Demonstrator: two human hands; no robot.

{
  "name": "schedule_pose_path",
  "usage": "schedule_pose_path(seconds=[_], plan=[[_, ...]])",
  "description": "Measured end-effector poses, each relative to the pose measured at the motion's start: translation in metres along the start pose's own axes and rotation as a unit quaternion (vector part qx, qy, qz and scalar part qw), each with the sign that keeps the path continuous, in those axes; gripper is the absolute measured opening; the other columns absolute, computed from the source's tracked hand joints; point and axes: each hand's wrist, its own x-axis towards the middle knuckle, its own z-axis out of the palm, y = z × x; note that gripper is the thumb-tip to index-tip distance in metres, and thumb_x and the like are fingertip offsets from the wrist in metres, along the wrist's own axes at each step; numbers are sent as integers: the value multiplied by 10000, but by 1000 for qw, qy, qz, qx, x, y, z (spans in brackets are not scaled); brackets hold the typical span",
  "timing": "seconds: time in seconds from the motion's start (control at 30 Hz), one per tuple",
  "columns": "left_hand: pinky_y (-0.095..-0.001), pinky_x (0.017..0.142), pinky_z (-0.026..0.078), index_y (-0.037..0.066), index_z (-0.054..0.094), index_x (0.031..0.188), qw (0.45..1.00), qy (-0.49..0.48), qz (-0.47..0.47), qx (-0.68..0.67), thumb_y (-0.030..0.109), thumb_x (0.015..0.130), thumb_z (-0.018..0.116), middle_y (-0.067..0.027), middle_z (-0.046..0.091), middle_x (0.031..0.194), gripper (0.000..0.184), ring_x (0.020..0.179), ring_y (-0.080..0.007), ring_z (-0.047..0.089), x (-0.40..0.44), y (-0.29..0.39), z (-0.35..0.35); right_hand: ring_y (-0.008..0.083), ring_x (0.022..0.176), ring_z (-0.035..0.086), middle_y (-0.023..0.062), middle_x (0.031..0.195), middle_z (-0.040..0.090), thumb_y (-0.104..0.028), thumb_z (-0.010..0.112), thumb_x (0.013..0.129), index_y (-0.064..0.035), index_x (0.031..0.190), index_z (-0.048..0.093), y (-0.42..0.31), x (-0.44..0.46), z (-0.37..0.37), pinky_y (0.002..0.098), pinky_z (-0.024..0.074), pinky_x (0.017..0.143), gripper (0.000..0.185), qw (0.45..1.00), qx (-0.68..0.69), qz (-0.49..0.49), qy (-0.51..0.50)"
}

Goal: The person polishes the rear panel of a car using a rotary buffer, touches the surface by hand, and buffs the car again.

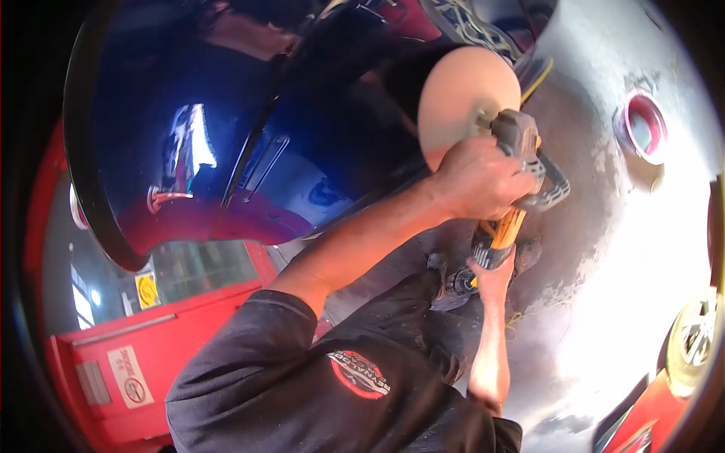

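Observation:
A yellow and black power polisher (pixel 504 228) with a round, pale orange buffing pad (pixel 462 102) is held in both of my hands. My left hand (pixel 483 180) is closed around the front handle, close behind the pad. Farther back, the fingers of my right hand (pixel 495 273) wrap around the black rear part of the body. The pad faces a glossy dark blue car panel (pixel 325 151); whether it touches the panel or hangs just off it, I cannot tell. Reflections show in the paint.
At lower left stands a red panel (pixel 181 340) with a window and stickers. A pink ring-shaped object (pixel 643 127) is on the right, over the grey floor (pixel 581 249). A car wheel (pixel 691 332) and red bodywork (pixel 642 423) show at lower right.

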Motion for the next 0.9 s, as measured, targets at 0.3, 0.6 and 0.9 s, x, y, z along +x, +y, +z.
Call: schedule_pose_path(seconds=[0.3,0.6,0.9], plan=[[-347,507,391,92,658,770,999,33,-19,-9,222,714,787,-1,417,600,192,508,-176,483,-164,23,-80,254,1134,688,192,1193,709,-83,904,691,-30,1457,446,24,-85,54,399,522,1009,894,996,-90,-5,-28],[-325,491,336,113,484,618,993,109,-25,42,45,796,776,9,335,577,349,476,-159,396,-166,11,-134,346,1178,714,229,1219,731,-109,908,730,-47,1490,440,-35,-67,79,401,539,1005,895,993,-103,-55,-18],[-329,470,327,95,497,621,991,120,-7,55,18,758,794,2,335,567,336,459,-169,399,-148,4,-135,342,1159,719,218,1207,734,-113,925,711,-42,1458,449,-44,-34,66,415,558,974,889,991,-119,-60,-13]])
